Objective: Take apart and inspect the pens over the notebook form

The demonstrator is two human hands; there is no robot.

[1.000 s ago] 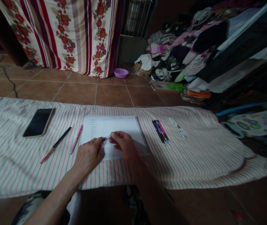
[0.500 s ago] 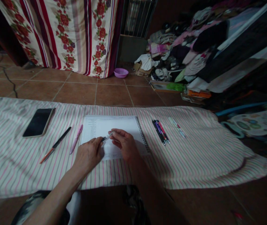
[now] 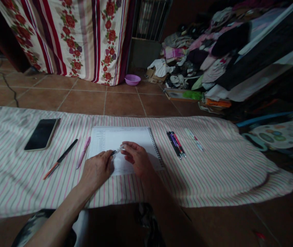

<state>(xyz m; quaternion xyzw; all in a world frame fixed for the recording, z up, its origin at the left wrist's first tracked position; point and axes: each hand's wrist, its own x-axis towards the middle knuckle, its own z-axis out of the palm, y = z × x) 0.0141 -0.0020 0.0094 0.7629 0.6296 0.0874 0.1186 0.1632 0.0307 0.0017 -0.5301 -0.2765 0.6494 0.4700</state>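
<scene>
Over a spiral notebook (image 3: 138, 135), my left hand (image 3: 97, 170) is closed around the dark end of a pen (image 3: 116, 150). The pen slants up to the right, and its pale end meets the fingertips of my right hand (image 3: 136, 157). The right thumb and index finger pinch that end, while the other fingers are loosely curled. Most of the pen's dark part is hidden in the left hand. The notebook lies open flat, its spiral on the right and a printed column on the left of the page.
Left of the notebook lie a pink pen (image 3: 83, 153), a black-and-orange pen (image 3: 60, 159) and a phone (image 3: 42, 134). To the right are several dark pens (image 3: 175, 144) and pale pens (image 3: 194, 139). All rest on a striped cloth (image 3: 228, 164). A purple basin (image 3: 132, 80) stands on the floor beyond.
The right fingertips have shifted very slightly along the pen's pale end, showing a bit more of it. The left hand and the things on the cloth stay in place.
</scene>
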